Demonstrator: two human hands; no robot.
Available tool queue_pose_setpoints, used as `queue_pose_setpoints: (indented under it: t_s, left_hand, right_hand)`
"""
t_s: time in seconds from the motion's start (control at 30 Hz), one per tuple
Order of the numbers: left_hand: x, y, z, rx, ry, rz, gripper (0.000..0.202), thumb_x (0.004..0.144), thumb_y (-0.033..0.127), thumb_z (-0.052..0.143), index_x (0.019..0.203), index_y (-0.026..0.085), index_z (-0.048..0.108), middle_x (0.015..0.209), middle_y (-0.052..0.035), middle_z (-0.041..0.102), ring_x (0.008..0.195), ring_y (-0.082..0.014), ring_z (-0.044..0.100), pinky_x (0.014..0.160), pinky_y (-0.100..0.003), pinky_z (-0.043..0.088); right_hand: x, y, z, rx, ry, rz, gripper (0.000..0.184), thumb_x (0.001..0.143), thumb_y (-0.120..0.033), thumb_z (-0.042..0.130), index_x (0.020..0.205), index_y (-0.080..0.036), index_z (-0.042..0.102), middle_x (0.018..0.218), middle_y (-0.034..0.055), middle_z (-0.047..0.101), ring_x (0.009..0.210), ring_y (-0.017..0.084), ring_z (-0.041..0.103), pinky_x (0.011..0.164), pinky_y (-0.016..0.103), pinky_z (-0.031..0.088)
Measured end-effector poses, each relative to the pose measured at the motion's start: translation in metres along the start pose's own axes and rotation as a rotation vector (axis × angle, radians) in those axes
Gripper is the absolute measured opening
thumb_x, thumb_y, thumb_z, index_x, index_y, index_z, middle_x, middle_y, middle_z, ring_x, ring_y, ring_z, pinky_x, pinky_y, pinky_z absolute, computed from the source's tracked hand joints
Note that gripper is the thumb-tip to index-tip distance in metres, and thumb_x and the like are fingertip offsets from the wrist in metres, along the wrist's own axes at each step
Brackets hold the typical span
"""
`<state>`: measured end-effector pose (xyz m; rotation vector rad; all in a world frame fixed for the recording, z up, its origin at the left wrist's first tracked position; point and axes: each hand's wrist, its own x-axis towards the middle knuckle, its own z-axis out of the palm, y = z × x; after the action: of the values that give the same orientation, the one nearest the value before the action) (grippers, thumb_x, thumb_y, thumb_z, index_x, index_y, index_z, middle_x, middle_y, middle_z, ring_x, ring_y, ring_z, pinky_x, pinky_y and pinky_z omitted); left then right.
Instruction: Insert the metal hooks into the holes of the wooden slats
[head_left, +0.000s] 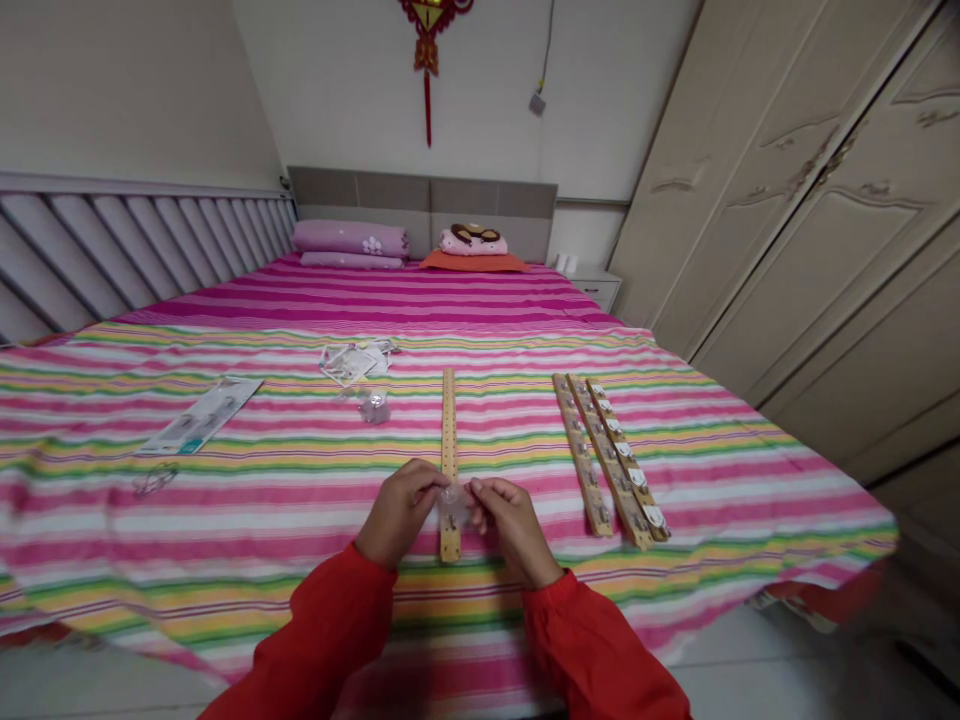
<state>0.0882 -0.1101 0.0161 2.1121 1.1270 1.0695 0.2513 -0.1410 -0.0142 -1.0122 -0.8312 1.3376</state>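
Note:
Over the near part of a wooden strip with holes [449, 430], both hands pinch a small clear plastic hook [452, 503]. My left hand [401, 503] grips its left edge between thumb and fingers. On the other edge, the thumb and fingertips of my right hand [513, 520] are closed. The strip lies lengthwise on the bed and passes under the hook; whether the two touch I cannot tell. A small pile of similar clear hooks [374, 407] lies left of the strip.
To the right lie three wooden strips [611, 450] with hooks along them. Flat packets [358, 362] are heaped farther back. At left are a long package [202, 418] and thin wire-like loops [156, 479]. All rest on a striped bedspread [300, 530].

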Motion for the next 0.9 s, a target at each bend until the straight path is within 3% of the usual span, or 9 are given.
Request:
queue_pose_setpoints:
  t_s: [0.33, 0.57, 0.77, 0.9]
  left_hand:
    - [0.002, -0.003, 0.01, -0.107, 0.043, -0.056, 0.019, 0.077, 0.022, 0.052, 0.087, 0.02, 0.067, 0.091, -0.0061, 0.065, 0.088, -0.0177, 0.06, 0.078, -0.03, 0.05]
    - [0.001, -0.006, 0.008, -0.261, 0.101, -0.268, 0.024, 0.074, 0.034, 0.057, 0.089, 0.019, 0.068, 0.09, -0.0053, 0.068, 0.083, -0.0176, 0.063, 0.076, -0.03, 0.05]
    - [0.005, -0.008, 0.012, -0.439, -0.015, -0.376, 0.029, 0.064, 0.039, 0.067, 0.08, 0.015, 0.069, 0.077, -0.0063, 0.07, 0.073, -0.0185, 0.063, 0.069, -0.03, 0.051]
    - [0.009, -0.01, 0.014, -0.559, 0.022, -0.504, 0.034, 0.057, 0.041, 0.072, 0.076, 0.013, 0.067, 0.068, -0.0042, 0.069, 0.062, -0.0144, 0.061, 0.062, -0.027, 0.05]
  right_hand:
    - [0.006, 0.002, -0.006, -0.026, 0.013, 0.034, 0.023, 0.059, -0.034, 0.075, 0.069, -0.014, 0.068, 0.046, -0.0019, 0.06, 0.041, 0.009, 0.048, 0.045, 0.021, 0.037]
    - [0.021, -0.011, -0.012, -0.214, -0.08, -0.124, 0.013, 0.063, -0.028, 0.068, 0.069, -0.016, 0.068, 0.048, -0.0054, 0.054, 0.044, 0.009, 0.044, 0.046, 0.022, 0.034]
    - [0.038, -0.021, -0.004, -0.338, -0.194, -0.261, 0.008, 0.065, -0.024, 0.066, 0.068, -0.017, 0.069, 0.063, -0.001, 0.063, 0.058, 0.012, 0.053, 0.058, 0.024, 0.041]
    - [0.046, -0.018, -0.002, -0.245, -0.052, -0.232, 0.017, 0.063, -0.027, 0.07, 0.077, -0.016, 0.069, 0.062, -0.001, 0.063, 0.054, 0.011, 0.052, 0.053, 0.023, 0.042]
